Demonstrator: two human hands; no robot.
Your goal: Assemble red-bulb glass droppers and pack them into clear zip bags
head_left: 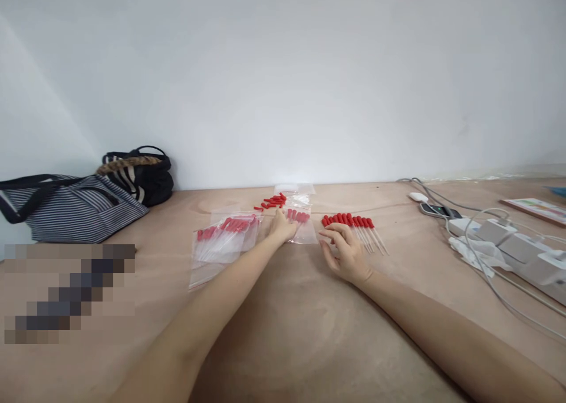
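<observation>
My left hand [283, 227] is at the left edge of a clear plastic bag [305, 235] that holds several red-tipped sticks; its fingers are closed together, and what they hold is too small to make out. My right hand [345, 252] is just right of that bag, thumb and fingers apart with nothing between them. Beside it lies a row of red-tipped white sticks [369, 235]. Loose red caps [275, 201] lie behind my left hand. More filled clear bags [225, 241] overlap on the left.
Flat clear bags [294, 189] lie near the wall. Striped bags [88, 208] stand at the left, beside a blurred patch. On the right are a power strip [522, 246] with cables, a dark device [440, 211], white tissue [475, 254] and a framed card [537, 209].
</observation>
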